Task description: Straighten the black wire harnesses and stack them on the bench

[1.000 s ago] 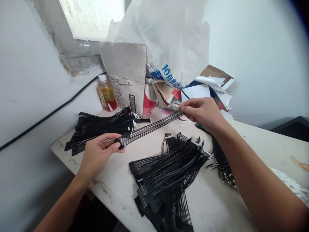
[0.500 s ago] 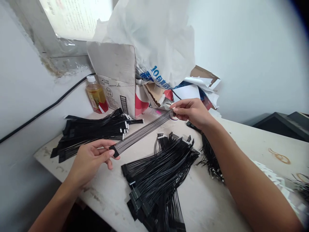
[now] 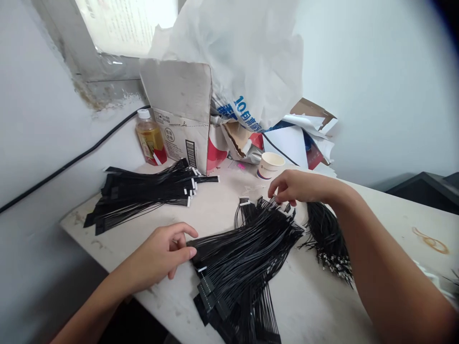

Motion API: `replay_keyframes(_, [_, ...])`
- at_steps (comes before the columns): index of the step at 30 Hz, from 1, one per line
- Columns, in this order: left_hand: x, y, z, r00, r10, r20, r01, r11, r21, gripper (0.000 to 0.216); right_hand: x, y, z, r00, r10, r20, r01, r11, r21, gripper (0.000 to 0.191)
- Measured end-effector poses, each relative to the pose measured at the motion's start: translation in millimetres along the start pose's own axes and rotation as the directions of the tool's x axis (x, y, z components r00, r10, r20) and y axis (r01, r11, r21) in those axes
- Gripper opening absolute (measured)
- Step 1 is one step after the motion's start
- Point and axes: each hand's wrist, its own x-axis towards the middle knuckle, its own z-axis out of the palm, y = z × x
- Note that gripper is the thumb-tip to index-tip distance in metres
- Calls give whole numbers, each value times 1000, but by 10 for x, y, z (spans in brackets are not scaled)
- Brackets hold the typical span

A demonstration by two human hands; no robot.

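Grip, left hand (image 3: 163,255): thumb and forefinger parted, nothing seen between them, tips at the black connectors (image 3: 207,286) on the 9 o'clock side of the near cable heap (image 3: 247,253); contact we cannot tell. Right hand (image 3: 296,186): fingers curled at the white connectors (image 3: 299,227), the heap's 1 o'clock side; closed on one or not, we cannot tell. Heap lies on the worktop (image 3: 304,291), 6 o'clock of view; second cable pile (image 3: 139,188) at 9, paper cup (image 3: 271,166) at 3. Good practice, we judge: single out one cable, pinch its housings rather than its wires, and lift both ends evenly to avoid snagging neighbours.
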Motion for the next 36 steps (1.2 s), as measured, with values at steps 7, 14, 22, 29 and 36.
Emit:
replay_keyframes(7, [155, -120, -339, 893, 220, -393, -17, 889, 458, 27, -73, -101, 49, 984, -97, -147, 80, 990, -120, 35])
replay_keyframes(14, [380, -415, -1137, 464, 559, -687, 163, 708, 687, 35, 406, -835, 534, 835, -470, -287, 434, 882, -184, 22])
replay_keyframes(22, [468, -586, -1467, 583, 558, -590, 214, 595, 774, 27, 1123, -1371, 706, 731, -584, -353, 548, 811, -207, 16])
replay_keyframes(29, [322, -377, -1409, 451, 538, -712, 60, 777, 626, 17, 1056, -1231, 822, 666, -584, -464, 586, 795, -160, 19])
replay_keyframes(36, [68, -3, -1039, 175, 645, -744, -430, 730, 531, 13, 962, -1107, 663, 639, -486, -596, 588, 809, -28, 15])
